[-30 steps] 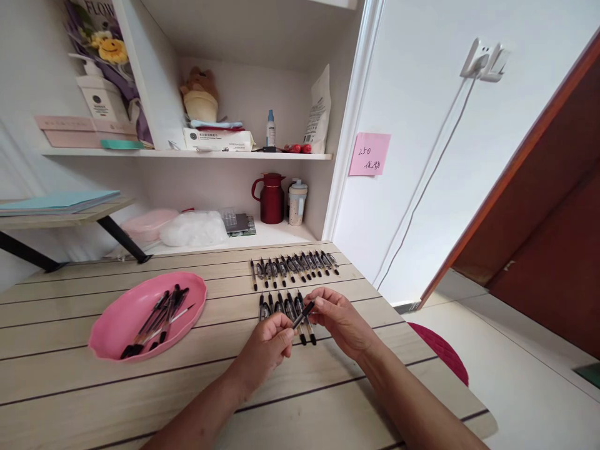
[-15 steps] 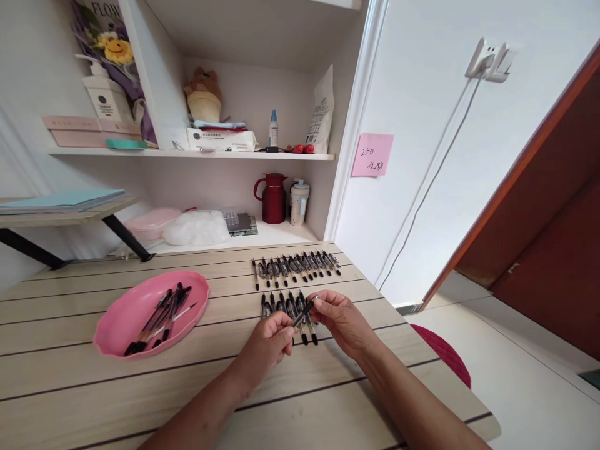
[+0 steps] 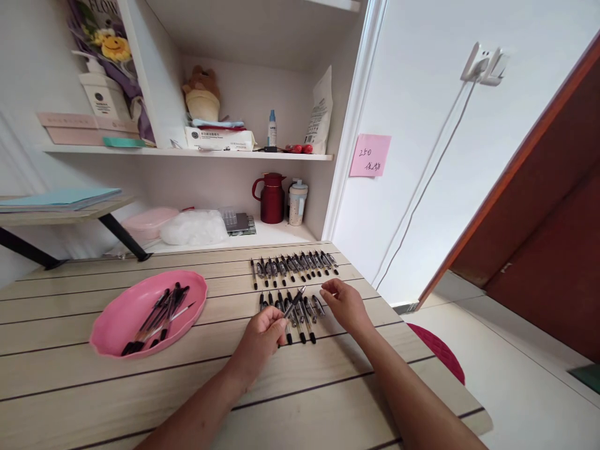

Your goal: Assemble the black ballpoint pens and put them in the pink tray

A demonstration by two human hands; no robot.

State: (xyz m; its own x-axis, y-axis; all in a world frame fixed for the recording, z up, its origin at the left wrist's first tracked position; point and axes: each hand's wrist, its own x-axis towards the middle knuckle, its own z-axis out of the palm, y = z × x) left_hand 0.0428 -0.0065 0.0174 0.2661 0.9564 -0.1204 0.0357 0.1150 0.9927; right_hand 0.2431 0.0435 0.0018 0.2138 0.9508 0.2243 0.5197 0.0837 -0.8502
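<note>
Left hand (image 3: 265, 328): clenched in a pinch on one black pen (image 3: 294, 302), thumb over the curled fingers, gripping the lower end. The pen slants up and away from the knuckles, its free end in the air above the near row (image 3: 300, 319) of pens, which lies just past the fingertips on the table (image 3: 328, 387). Right hand (image 3: 344, 303): released, nothing in it, fingers loosely spread and angled down. The fingertips sit at the end pen (image 3: 319, 305) of that row; cannot tell whether they touch it or hover just beside it. A far row (image 3: 293, 265) lies beyond both hands, well apart from them. A pink tray (image 3: 122, 312) with loose pens (image 3: 159, 315) sits off to the outer side of the left hand. Judgement on the step: the held pen looks due to go down among its neighbours. It would go best turned parallel with them while in the air, lowered flat rather than tip first, and let go only once the whole barrel rests on the wood. The pens lie close together, so a dragged knuckle could roll them, and the right fingertips are well placed to steady the end one. Pose: both forearms come in low from the near edge and converge on the row. The left wrist is straight with the palm turned inward, and the right wrist is slightly cocked with the palm down.
</note>
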